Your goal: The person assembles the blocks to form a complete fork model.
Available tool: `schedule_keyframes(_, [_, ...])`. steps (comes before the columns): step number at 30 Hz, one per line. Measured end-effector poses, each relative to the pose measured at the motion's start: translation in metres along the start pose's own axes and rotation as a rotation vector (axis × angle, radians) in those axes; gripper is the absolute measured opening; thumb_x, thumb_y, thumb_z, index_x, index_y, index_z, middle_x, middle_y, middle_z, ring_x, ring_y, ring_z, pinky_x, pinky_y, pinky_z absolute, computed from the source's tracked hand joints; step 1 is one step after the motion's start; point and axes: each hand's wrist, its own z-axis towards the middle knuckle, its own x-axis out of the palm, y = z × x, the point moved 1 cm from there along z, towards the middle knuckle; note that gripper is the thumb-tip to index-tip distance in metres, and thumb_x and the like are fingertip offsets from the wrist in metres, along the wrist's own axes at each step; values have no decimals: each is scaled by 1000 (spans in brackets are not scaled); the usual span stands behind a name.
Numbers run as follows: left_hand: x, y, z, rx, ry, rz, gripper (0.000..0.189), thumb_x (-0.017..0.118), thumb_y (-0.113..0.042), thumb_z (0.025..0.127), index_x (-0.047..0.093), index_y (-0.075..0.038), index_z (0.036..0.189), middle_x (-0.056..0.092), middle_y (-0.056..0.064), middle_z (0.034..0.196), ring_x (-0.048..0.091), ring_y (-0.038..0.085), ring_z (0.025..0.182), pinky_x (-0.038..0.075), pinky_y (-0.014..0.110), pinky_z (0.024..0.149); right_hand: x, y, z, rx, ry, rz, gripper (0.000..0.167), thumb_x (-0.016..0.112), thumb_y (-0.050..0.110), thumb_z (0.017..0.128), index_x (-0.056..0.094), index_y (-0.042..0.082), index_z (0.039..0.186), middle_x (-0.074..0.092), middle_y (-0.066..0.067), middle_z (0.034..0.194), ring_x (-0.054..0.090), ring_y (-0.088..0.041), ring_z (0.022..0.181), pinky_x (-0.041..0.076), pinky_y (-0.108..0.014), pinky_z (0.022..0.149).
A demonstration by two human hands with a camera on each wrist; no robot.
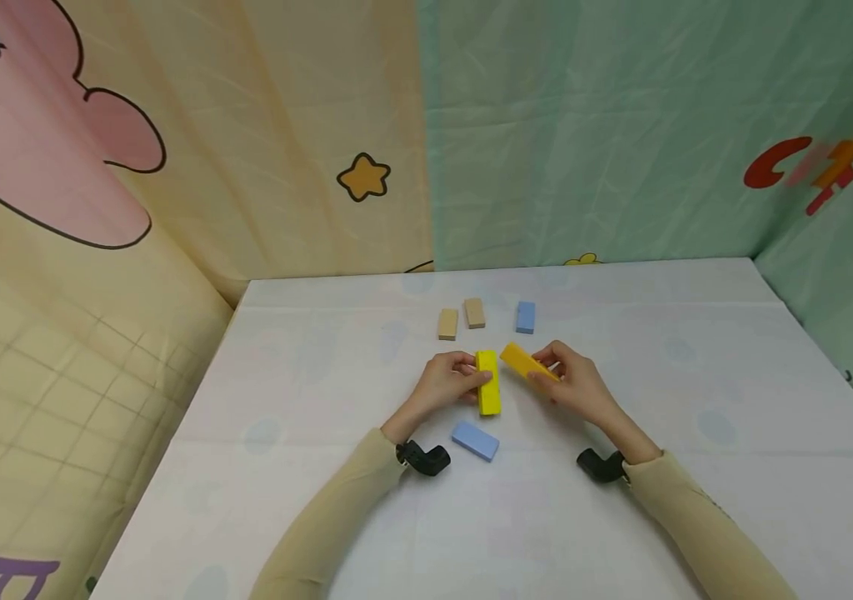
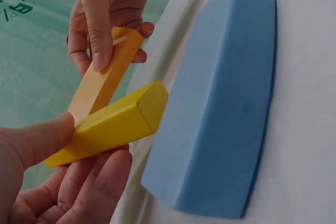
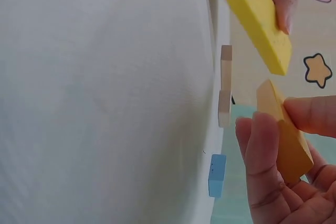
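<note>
Between thumb and fingers my left hand (image 1: 447,379) pinches a bright yellow block (image 1: 488,392), its long side pointing toward me in the head view. A little to the right, my right hand (image 1: 575,383) grips an orange-yellow block (image 1: 521,359), which slants with its far end toward the yellow one. A narrow gap separates the two blocks in the head view. In the right wrist view the yellow block (image 3: 257,17) hangs above the orange-yellow block (image 3: 286,135). On the table close to my left wrist lies a light blue block (image 1: 475,440), large in the left wrist view.
Beyond my hands lie two tan wooden blocks (image 1: 447,323) and another blue block (image 1: 526,317). They rest on a white cloth-covered table (image 1: 284,367). Printed curtains (image 1: 584,125) stand behind the table and at its sides. Each wrist wears a black camera mount (image 1: 426,459).
</note>
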Motion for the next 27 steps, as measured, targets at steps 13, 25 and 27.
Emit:
schedule_keyframes(13, [2, 6, 11, -44, -28, 55, 34, 76, -20, 83, 64, 2, 106, 67, 5, 73, 63, 14, 54, 51, 26, 49, -1, -1, 2, 51, -43, 22, 23, 69, 11, 87, 57, 2, 104, 61, -15, 101, 55, -22, 65, 48, -31, 48])
schedule_keyframes(25, [-1, 11, 12, -78, -23, 93, 36, 76, -27, 82, 64, 0, 103, 67, 6, 67, 59, 13, 46, 46, 22, 42, -1, -4, 1, 62, -40, 33, 25, 69, 12, 87, 57, 2, 107, 60, -14, 100, 54, -23, 68, 48, -30, 49])
schedule_keyframes(27, [0, 10, 12, -71, -30, 109, 36, 76, -27, 82, 63, 0, 103, 66, 6, 66, 58, 13, 45, 45, 22, 41, -1, -4, 1, 56, -42, 34, 25, 69, 12, 87, 57, 2, 107, 60, -14, 100, 54, -23, 69, 48, -30, 49])
